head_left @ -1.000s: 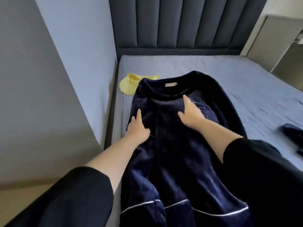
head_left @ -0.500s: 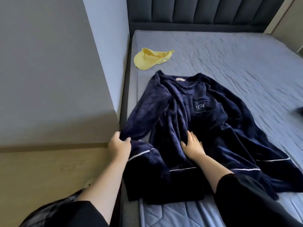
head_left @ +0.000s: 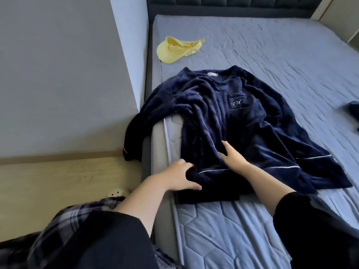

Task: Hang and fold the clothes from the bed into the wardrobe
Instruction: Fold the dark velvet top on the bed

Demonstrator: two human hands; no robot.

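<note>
A navy velvet top [head_left: 233, 121] with white piping and a chest pocket lies spread face up on the blue-grey bed [head_left: 272, 55]. Its left sleeve [head_left: 136, 133] hangs over the bed's left side toward the floor. My left hand [head_left: 180, 177] grips the folded hem corner at the near left of the top. My right hand [head_left: 231, 158] rests with fingers spread on the fabric just above the hem.
A yellow cap [head_left: 174, 50] lies near the bed's far left corner. Another dark garment [head_left: 351, 111] shows at the right edge. A grey wall [head_left: 68, 84] and wooden floor [head_left: 58, 187] border the bed's left side. A dark padded headboard [head_left: 233, 6] stands at the back.
My left hand let go of the sleeve, which now hangs off the bed, and moved right to the hem corner. My right hand shifted slightly toward the hem. The view moved closer.
</note>
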